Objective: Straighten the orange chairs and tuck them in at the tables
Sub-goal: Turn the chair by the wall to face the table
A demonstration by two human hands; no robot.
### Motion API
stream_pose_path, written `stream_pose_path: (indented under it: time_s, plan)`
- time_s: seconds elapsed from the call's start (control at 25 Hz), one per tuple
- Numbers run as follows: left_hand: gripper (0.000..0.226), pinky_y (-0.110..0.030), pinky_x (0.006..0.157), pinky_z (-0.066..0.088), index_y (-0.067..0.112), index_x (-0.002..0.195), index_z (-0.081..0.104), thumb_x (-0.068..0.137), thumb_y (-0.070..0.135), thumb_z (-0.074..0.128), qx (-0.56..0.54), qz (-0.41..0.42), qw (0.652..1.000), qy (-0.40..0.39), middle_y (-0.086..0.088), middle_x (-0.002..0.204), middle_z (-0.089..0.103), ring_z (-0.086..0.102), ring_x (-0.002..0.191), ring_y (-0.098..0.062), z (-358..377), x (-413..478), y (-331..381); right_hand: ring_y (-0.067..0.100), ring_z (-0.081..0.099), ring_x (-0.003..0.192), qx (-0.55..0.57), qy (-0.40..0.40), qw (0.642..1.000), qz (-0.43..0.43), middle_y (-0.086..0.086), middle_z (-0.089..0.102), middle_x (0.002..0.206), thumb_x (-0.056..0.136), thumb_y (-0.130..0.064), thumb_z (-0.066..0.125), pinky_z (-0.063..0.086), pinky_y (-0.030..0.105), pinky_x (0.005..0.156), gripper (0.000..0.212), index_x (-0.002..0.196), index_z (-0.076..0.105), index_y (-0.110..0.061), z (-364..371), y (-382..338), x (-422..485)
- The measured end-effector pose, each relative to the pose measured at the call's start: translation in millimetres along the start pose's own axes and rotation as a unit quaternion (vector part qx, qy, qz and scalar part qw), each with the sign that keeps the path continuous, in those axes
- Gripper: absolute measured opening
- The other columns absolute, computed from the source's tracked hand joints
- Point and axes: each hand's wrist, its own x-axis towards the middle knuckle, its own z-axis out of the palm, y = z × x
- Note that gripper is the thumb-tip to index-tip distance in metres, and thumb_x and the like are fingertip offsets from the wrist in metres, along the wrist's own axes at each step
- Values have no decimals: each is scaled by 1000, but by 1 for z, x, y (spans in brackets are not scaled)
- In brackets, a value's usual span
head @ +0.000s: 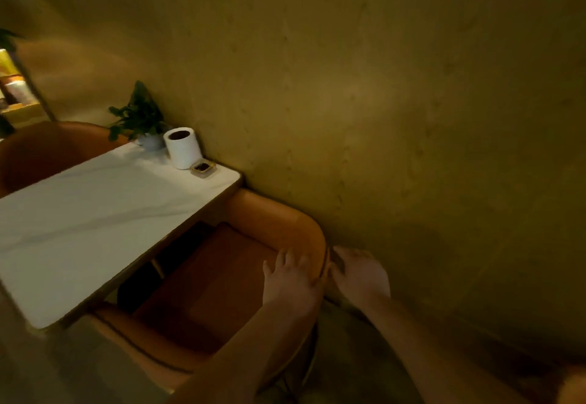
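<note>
Your left hand lies flat on the backrest of the orange chair, fingers spread. Your right hand is on its outer side, grip unclear. The table is ahead-left, chair partly under.

dim warm light on a mottled ochre wall above grey floor.

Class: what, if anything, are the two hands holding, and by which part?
The orange chair, by the top of its curved backrest: the left hand presses the inner side, and the right hand holds the outer side, next to the wall.
</note>
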Motion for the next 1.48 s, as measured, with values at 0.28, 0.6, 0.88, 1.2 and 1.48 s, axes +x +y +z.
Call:
stream_pose_path:
  time_s: [0.28,0.6,0.88,1.2,1.48]
  plan:
    - [73,-60,120,14,29,158,12,97,54,42,49,208,975,-59,-9,166,15,10,153,-30,10,-25,44,22,57,111,-10,76,983,164,-2,62,120,95,-38,42,53,34,78,34,123,57,-25,-23,15,-112]
    - [71,-58,123,14,31,159,5,101,58,36,68,366,921,-116,-6,169,8,9,154,-30,42,-87,143,18,56,105,-35,186,921,339,-4,63,114,95,-40,51,50,33,82,29,118,60,-26,-59,64,-255]
    - [68,-54,121,12,33,160,5,102,57,33,102,430,876,-194,-6,170,3,5,155,-30,87,-149,229,19,49,120,-26,180,867,463,-2,56,135,96,-50,43,47,36,89,46,137,49,-29,-54,135,-378]
    - [67,-57,123,10,31,159,10,102,58,33,134,471,845,-213,-7,169,7,4,155,-30,162,-160,287,24,51,118,-22,123,826,550,0,58,133,96,-52,42,48,40,89,49,137,51,-27,2,200,-449]
    - [69,-54,124,5,30,159,14,100,62,31,162,498,825,-214,-11,169,4,-3,155,-32,258,-135,326,22,51,116,47,98,760,641,-2,60,123,95,-61,33,44,37,90,50,124,58,-28,57,239,-496]
